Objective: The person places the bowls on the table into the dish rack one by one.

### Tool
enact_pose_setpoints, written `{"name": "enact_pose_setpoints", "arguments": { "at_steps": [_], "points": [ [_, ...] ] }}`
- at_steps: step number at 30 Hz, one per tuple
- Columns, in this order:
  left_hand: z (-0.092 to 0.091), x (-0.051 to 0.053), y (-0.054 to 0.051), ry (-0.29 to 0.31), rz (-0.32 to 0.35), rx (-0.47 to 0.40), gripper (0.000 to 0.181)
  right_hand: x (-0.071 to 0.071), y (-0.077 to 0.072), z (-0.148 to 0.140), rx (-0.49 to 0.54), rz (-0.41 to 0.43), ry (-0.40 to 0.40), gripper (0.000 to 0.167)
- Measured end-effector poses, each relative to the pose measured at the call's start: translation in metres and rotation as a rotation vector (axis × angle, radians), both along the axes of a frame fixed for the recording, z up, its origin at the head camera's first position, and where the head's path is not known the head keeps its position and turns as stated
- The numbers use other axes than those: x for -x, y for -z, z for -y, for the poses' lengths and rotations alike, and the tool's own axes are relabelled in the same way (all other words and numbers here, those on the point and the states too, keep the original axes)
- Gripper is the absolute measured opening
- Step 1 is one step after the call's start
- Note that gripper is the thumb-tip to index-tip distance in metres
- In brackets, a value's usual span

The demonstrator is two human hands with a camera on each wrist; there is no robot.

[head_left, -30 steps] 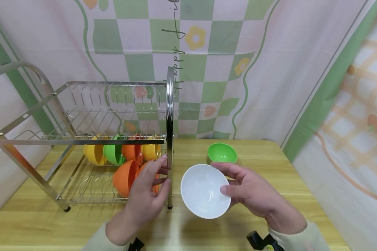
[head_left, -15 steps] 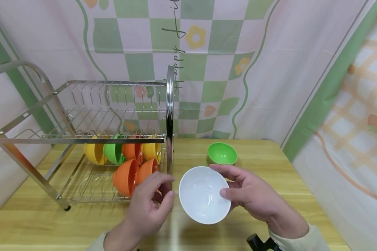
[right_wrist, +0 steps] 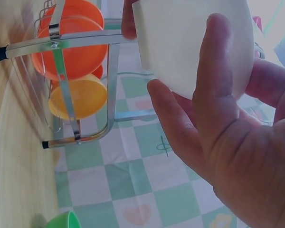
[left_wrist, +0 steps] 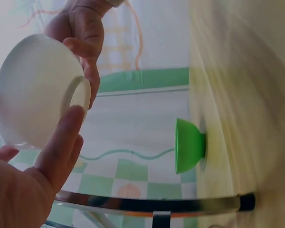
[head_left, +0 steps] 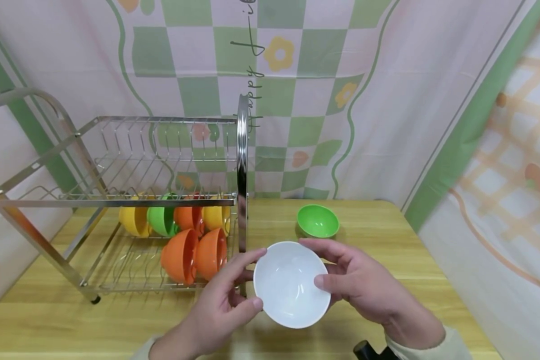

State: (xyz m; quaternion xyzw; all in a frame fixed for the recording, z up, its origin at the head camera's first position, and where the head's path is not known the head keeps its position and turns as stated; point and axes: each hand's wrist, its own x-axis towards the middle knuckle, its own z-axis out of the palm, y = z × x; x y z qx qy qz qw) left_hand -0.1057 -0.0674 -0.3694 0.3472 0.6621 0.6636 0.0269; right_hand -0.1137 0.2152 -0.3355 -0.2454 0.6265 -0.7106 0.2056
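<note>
A white bowl [head_left: 291,285] is held up in front, its inside tilted toward the head camera. My right hand [head_left: 357,280] grips its right side, thumb over the rim and fingers behind. At the opposite side, my left hand [head_left: 225,295] holds the bowl by the rim, the thumb at the lower left. In the left wrist view, fingers of the left hand [left_wrist: 42,175] reach the foot ring under the white bowl [left_wrist: 33,90]. The right wrist view has the right hand [right_wrist: 237,123] against the outer wall of the bowl [right_wrist: 180,42].
Left of the hands stands a two-tier metal dish rack [head_left: 171,202]. Its lower tier bears orange bowls [head_left: 178,256] in front and yellow, green and orange bowls [head_left: 135,220] behind. A green bowl [head_left: 317,221] sits upright on the wooden table [head_left: 373,225]; a patterned curtain [head_left: 297,100] hangs behind.
My left hand has moved from beside the rack to the right and taken hold of the white bowl's left side. The right hand has kept its grip, with the bowl slightly lower in view.
</note>
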Motion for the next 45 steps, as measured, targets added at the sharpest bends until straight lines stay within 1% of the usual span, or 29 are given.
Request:
{"name": "enact_pose_setpoints", "arguments": {
  "at_steps": [3,5,7,9,12,17,22,25,30,32,36,40,43,45],
  "points": [
    [-0.001,-0.001,0.001,0.084,0.061,-0.075,0.066,-0.001,0.001,0.001,0.008,-0.003,0.001,0.055],
    [-0.002,-0.001,0.002,0.127,0.09,-0.127,0.068,-0.002,0.001,0.002,0.009,-0.003,0.011,0.055],
    [-0.003,-0.001,0.003,0.155,0.127,-0.162,0.07,-0.003,0.001,0.003,0.014,0.001,0.019,0.055],
    [-0.003,-0.001,0.003,0.167,0.15,-0.181,0.072,-0.004,0.002,0.004,0.027,0.002,0.022,0.054],
    [-0.004,-0.002,0.003,0.173,0.195,-0.194,0.075,-0.005,0.003,0.006,0.05,0.006,0.018,0.054],
    [-0.003,-0.005,0.002,0.154,0.234,-0.196,0.073,-0.008,0.004,0.009,0.08,0.01,0.006,0.053],
    [-0.001,-0.011,-0.002,0.139,0.269,-0.187,0.072,-0.009,0.005,0.011,0.093,0.013,0.007,0.054],
    [-0.001,-0.011,-0.003,0.137,0.255,-0.205,0.072,-0.01,0.007,0.012,0.104,0.013,0.002,0.055],
    [0.001,-0.011,0.001,0.143,0.23,-0.245,0.071,-0.011,0.007,0.014,0.113,0.026,-0.025,0.054],
    [0.002,-0.011,0.002,0.148,0.233,-0.253,0.07,-0.011,0.007,0.015,0.107,0.038,-0.033,0.054],
    [0.005,-0.011,0.003,0.157,0.267,-0.257,0.069,-0.013,0.006,0.017,0.09,0.06,-0.044,0.054],
    [0.011,-0.01,0.006,0.189,0.286,-0.274,0.066,-0.014,0.006,0.019,0.072,0.068,-0.068,0.056],
    [0.018,-0.008,0.009,0.203,0.297,-0.25,0.063,-0.013,0.005,0.021,0.046,0.068,-0.073,0.057],
    [0.025,-0.006,0.009,0.205,0.315,-0.201,0.061,-0.012,0.003,0.022,0.006,0.063,-0.051,0.057]
  ]
}}
